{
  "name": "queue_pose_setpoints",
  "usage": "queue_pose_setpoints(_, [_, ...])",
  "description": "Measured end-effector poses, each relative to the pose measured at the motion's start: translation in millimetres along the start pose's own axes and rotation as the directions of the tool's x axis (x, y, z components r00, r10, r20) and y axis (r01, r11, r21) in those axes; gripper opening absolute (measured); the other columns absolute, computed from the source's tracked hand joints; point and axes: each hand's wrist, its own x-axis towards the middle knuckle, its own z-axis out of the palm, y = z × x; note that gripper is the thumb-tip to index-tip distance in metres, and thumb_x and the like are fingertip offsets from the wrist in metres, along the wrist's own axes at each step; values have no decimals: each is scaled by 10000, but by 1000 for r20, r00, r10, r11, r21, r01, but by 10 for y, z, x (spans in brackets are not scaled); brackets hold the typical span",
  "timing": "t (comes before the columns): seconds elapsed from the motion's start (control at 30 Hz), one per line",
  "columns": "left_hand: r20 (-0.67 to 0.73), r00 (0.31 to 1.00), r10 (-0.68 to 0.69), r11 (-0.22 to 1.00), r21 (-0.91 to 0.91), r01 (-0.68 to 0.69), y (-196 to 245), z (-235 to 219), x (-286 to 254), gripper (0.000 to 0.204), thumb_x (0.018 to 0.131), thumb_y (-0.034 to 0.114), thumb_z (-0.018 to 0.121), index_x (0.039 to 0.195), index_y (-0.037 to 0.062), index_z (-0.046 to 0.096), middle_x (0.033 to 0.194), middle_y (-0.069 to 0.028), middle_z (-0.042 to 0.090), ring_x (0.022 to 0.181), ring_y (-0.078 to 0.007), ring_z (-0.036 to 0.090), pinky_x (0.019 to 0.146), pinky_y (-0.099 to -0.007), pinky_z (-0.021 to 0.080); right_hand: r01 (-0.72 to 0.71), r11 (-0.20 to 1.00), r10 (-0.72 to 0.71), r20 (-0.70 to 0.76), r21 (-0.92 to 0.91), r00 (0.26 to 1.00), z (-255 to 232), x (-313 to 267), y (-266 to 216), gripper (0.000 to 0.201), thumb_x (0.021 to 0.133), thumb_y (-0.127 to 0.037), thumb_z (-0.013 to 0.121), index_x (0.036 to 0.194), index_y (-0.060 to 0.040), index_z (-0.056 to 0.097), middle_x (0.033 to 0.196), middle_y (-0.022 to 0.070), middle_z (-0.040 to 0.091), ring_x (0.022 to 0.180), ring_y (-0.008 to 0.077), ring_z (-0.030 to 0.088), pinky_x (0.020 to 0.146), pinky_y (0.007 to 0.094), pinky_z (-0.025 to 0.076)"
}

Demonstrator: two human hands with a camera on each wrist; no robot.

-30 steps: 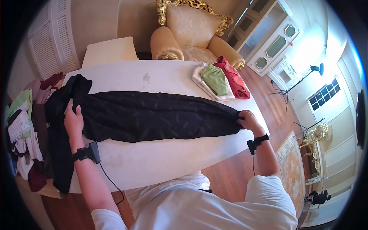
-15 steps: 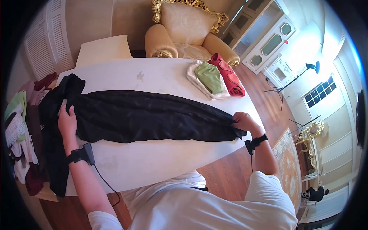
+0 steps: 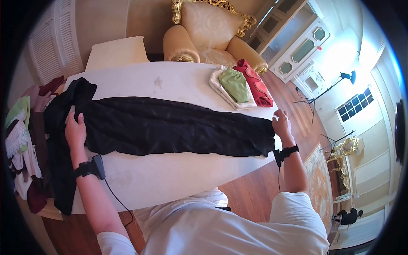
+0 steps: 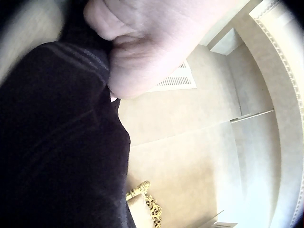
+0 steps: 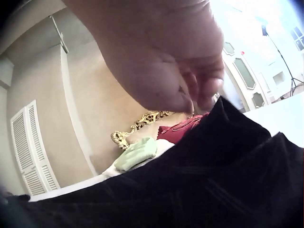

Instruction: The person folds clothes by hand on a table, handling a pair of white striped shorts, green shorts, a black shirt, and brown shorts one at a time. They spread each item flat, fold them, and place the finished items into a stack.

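Note:
A long black garment (image 3: 178, 127) with faint pale streaks lies stretched across the white table, from the left pile to the right end. My left hand (image 3: 75, 134) holds it near the left end, thumb on top and apart from the fingers; in the left wrist view dark cloth (image 4: 57, 137) covers most of the fingers. My right hand (image 3: 282, 126) is raised just past the garment's right end, fingers loosely curled. In the right wrist view that hand (image 5: 175, 61) has its fingertips right above a peaked corner of the black cloth, with no cloth between them.
Mixed clothes (image 3: 25, 144) are heaped at the table's left edge, beside bunched black cloth hanging over it. Folded green (image 3: 236, 87), white and red (image 3: 257, 85) clothes sit at the back right. Behind the table (image 3: 170, 178) stands a gold armchair (image 3: 208, 34); a lamp stand (image 3: 312, 102) is farther right.
My right hand pinched the garment's right end earlier; it has let go and moved slightly right and up. The end now lies flatter and wider. My left hand stays in place on the cloth.

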Motion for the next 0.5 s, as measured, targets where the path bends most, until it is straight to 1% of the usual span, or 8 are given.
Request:
queue_pose_setpoints(0.03, [2,1000,1,1000,2,-1,3,-5,4,474,1084,384,556,1421,50,570,1337,-233,683,1231,-430,646,1036,-484,513,29,993,-57,-255,-111,965,29,13,-38,212,849,-144,784,1011,-41,693,850,114,741,759,285,729,707,399,582])
queue_pose_setpoints(0.13, [3,1000,3,1000,-15,-3,12,-18,-5,472,1084,382,557,1418,49,571,1322,-235,689,1219,-433,650,1030,-486,515,-32,996,38,-66,87,997,-36,-26,-142,256,868,-155,770,1074,-46,664,907,144,746,821,320,739,755,423,587])
queue_pose_setpoints(0.17, [-3,1000,4,1000,-10,-4,2,-12,-2,471,1084,381,557,1418,50,571,1317,-237,691,1215,-434,652,1028,-487,516,-52,978,32,100,200,994,-141,-20,-259,250,860,-186,800,1022,-39,680,885,133,744,826,302,736,758,412,582])
queue_pose_setpoints(0.2, [-8,1000,7,1000,-6,-7,-6,-7,2,470,1084,380,557,1418,50,572,1313,-238,693,1211,-435,654,1027,-487,517,-113,970,33,347,214,937,-262,-25,-371,236,854,-189,800,1005,-42,694,878,137,738,830,310,731,770,423,579])
queue_pose_setpoints(0.27, [-4,1000,7,1000,-2,-7,0,-1,3,469,1083,379,558,1418,51,572,1307,-240,695,1206,-437,656,1023,-488,518,-242,951,10,761,194,648,-532,-45,-750,211,841,-196,802,970,-49,724,865,143,725,840,327,720,792,444,573])
queue_pose_setpoints(0.37, [6,1000,0,1000,1,0,-7,-10,12,470,1082,379,559,1420,52,574,1314,-239,691,1212,-437,652,1025,-486,517,-89,981,-80,775,173,627,-522,-220,-976,242,819,-261,797,915,-43,749,880,168,741,832,351,722,785,437,577])
queue_pose_setpoints(0.47, [8,999,32,999,1,-32,-83,53,77,473,1081,376,564,1422,49,581,1349,-235,674,1244,-431,635,1047,-479,508,54,981,-179,774,184,608,-300,-281,-839,313,806,-296,860,960,-49,745,845,108,737,818,262,724,738,362,564])
queue_pose_setpoints(0.5, [8,999,42,999,-7,-42,-123,66,93,474,1080,373,566,1423,46,584,1366,-233,665,1259,-428,626,1057,-476,503,32,982,-164,744,189,648,-293,-312,-814,250,794,-238,827,951,-58,753,853,101,744,824,269,723,746,373,568])
